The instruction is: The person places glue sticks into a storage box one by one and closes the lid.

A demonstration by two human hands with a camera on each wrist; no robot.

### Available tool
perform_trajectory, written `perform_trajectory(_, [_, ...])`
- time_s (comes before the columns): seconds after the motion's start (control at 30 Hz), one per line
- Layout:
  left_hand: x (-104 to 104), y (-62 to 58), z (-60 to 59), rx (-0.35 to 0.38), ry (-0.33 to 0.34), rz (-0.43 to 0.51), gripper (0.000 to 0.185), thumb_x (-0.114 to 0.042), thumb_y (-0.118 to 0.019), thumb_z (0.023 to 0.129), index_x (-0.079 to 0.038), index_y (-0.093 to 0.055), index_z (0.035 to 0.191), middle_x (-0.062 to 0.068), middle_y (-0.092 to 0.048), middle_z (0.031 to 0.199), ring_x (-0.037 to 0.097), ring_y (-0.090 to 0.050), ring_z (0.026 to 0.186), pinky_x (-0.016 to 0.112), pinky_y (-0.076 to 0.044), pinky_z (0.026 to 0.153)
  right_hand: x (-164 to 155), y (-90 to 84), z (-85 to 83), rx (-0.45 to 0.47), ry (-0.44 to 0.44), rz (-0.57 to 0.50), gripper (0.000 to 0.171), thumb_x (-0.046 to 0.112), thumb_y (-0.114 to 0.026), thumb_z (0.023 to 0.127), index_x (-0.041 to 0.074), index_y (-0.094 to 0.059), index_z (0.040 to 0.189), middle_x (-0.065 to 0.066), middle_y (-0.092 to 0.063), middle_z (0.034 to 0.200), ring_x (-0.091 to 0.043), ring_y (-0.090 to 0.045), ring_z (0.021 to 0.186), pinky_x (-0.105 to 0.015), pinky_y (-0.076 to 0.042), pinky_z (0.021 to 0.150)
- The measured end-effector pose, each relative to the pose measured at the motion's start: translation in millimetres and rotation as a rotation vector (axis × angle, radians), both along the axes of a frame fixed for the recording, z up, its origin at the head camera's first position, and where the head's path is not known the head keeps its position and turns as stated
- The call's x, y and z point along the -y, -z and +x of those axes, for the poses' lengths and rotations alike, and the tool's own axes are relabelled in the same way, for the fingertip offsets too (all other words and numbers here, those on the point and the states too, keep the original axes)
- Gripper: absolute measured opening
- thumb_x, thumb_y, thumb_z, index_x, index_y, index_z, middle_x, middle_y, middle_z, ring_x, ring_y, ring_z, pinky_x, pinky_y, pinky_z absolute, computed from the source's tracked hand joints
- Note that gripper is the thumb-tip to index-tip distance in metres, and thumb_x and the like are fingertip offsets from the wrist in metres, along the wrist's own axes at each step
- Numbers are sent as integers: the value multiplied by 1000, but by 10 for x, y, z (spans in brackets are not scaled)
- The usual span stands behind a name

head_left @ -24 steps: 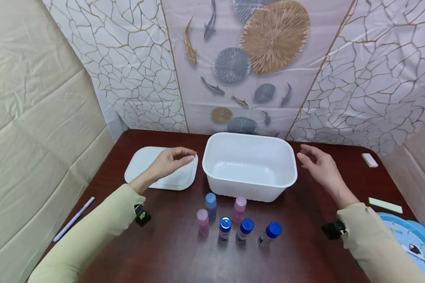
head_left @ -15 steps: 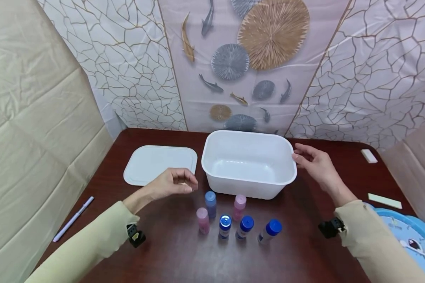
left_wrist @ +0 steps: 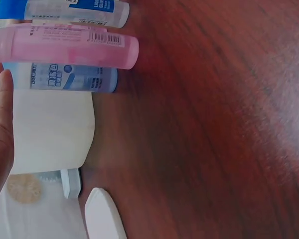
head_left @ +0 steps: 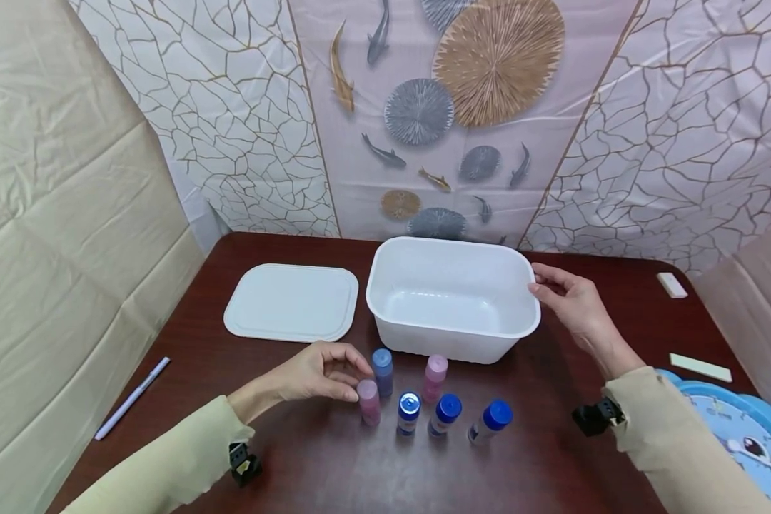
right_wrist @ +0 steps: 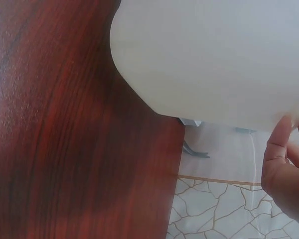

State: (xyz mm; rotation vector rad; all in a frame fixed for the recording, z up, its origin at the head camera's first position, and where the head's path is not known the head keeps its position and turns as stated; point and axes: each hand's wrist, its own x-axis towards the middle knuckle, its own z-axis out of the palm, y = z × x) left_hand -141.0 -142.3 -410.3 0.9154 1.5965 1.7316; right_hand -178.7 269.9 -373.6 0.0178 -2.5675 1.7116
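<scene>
My left hand (head_left: pixel 321 373) is at the nearer pink glue bottle (head_left: pixel 370 410), thumb and fingers spread around its cap with a gap between them. Right behind stands a translucent blue glue bottle (head_left: pixel 383 375). In the left wrist view, the pink bottle's barcode label shows, and one of my fingers (left_wrist: pixel 4 99) overlaps the blue bottle's end. Another pink bottle (head_left: pixel 435 378) and several clear ones with dark blue caps (head_left: pixel 447 408) stand to the right. My right hand (head_left: pixel 578 307) pinches the right rim of a white plastic box (head_left: pixel 450 343), whose inside holds nothing.
A white lid (head_left: pixel 289 300) lies left of the box, and a pale purple pen (head_left: pixel 131 400) near the left edge. On the right are a white block (head_left: pixel 671 285), a pale green strip (head_left: pixel 700 367) and a blue clock (head_left: pixel 732 435). Patterned cloth hangs behind the table.
My left hand has moved from over the lid down toward me to the nearer pink bottle. The right hand has moved left onto the box's rim.
</scene>
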Motion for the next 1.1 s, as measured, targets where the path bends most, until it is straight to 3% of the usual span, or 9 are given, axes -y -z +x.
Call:
perform_trajectory(0.33, [-62,67,44,0,-46,-40,41,1,-74,77,17,-53,108,1,-63,103,11,-65,94,30,-53,88,-4,-49,18,23,36,16,54,19,-59,94,-6,-41,138,19,-52,93,7,-50,84,-6,-48,71])
perform_trajectory(0.63, [-77,99,116,-22,-66,-26,38,2,-73,78,14,-54,107,25,-58,106,13,-65,95,34,-53,87,24,-29,16,14,51,-18,52,16,-59,93,-9,-42,136,21,-53,91,8,-50,84,-6,-48,70])
perform_trajectory(0.83, [-47,93,158,-68,-74,-5,34,3,-73,77,13,-55,104,12,-62,103,11,-64,94,36,-53,86,46,-10,18,22,57,-22,52,15,-59,93,-8,-42,136,22,-54,91,9,-51,83,-7,-48,70])
perform_trajectory(0.97, [-22,-54,143,-79,-50,-5,33,4,-72,77,13,-54,103,1,-63,101,9,-64,92,36,-54,85,60,-12,20,12,70,-11,50,14,-59,93,-7,-44,135,22,-53,91,9,-51,83,-6,-48,70])
perform_trajectory(1.1, [-2,-308,65,-87,9,-2,34,4,-70,79,16,-52,105,0,-63,101,11,-66,89,36,-55,82,58,-14,32,19,77,3,49,15,-59,93,-7,-45,135,21,-53,92,8,-50,83,-6,-48,70])
